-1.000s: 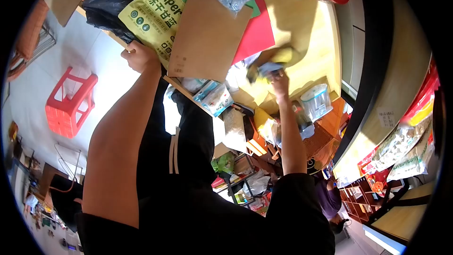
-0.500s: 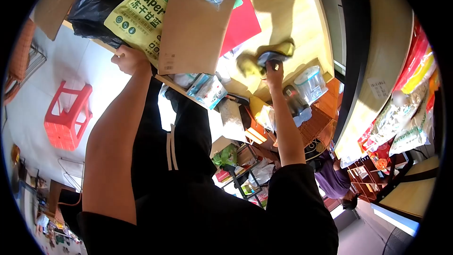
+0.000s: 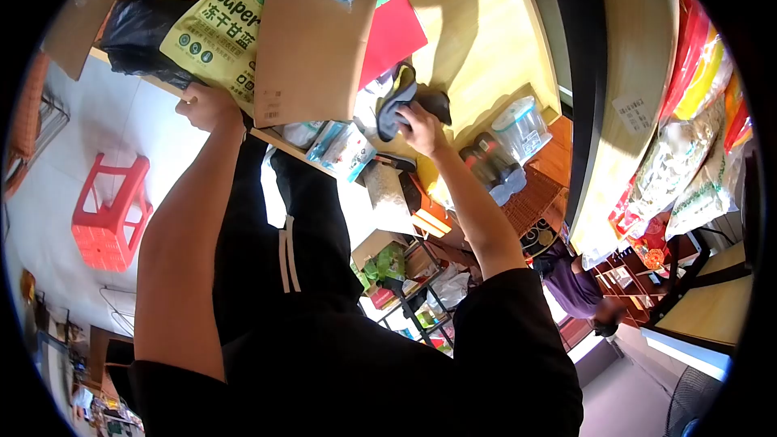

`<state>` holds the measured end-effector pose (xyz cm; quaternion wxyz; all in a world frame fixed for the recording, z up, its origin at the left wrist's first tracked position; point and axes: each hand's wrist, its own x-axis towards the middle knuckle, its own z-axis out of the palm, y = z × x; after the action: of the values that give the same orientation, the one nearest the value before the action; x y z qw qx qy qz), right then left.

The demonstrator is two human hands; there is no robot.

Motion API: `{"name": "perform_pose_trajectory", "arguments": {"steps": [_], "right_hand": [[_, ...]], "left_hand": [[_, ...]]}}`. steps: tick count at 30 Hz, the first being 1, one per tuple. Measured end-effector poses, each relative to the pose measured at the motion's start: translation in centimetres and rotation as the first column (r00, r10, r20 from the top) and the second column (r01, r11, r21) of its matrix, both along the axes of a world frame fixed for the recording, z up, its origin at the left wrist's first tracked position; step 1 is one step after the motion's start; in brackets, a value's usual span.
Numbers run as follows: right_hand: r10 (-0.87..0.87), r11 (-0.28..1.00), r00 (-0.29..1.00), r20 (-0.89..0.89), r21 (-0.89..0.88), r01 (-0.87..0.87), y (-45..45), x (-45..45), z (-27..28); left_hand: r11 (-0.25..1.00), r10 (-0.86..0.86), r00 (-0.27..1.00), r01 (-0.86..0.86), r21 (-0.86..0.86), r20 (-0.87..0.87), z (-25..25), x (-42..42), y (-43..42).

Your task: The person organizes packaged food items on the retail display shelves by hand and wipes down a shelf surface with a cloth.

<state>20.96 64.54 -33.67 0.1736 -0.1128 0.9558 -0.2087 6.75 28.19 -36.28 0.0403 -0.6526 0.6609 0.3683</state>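
Note:
My right hand (image 3: 421,128) grips a dark grey cloth (image 3: 393,107) with some yellow showing, bunched against the tabletop (image 3: 486,40). Beside the cloth lie a red sheet (image 3: 396,28) and a brown cardboard piece (image 3: 312,48). My left hand (image 3: 209,107) is closed at the table's near edge, by the lower end of a yellow printed bag (image 3: 214,36) and a black plastic bag (image 3: 150,36). What its fingers hold, if anything, is hidden.
A clear plastic container (image 3: 522,129) and dark-bodied jars (image 3: 490,160) stand at the table's right corner. Small packets (image 3: 344,150) lie along the near edge. A red stool (image 3: 109,214) is on the floor at left. Another person (image 3: 571,283) is at lower right.
My right hand has moved the cloth left and nearer, from the open tabletop to beside the red sheet. My left hand keeps its place at the table edge. The view has shifted slightly.

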Motion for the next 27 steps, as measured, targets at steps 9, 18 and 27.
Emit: {"name": "perform_pose_trajectory", "arguments": {"steps": [9, 18, 27], "right_hand": [[-0.669, 0.677, 0.667, -0.330, 0.102, 0.729, 4.6, -2.0, -3.6], [-0.919, 0.324, 0.331, -0.214, 0.065, 0.944, 5.6, -2.0, -1.4], [-0.567, 0.822, 0.819, 0.092, 0.136, 0.554, -4.2, -0.8, 8.2]], "left_hand": [[1.000, -0.011, 0.998, 0.012, 0.018, -0.057, 0.0, 0.2, 0.1], [0.999, -0.019, 0.999, 0.020, 0.034, -0.042, 0.8, 0.0, 0.5], [0.998, -0.061, 0.994, 0.061, -0.005, -0.094, -1.3, 0.9, -0.3]]}}
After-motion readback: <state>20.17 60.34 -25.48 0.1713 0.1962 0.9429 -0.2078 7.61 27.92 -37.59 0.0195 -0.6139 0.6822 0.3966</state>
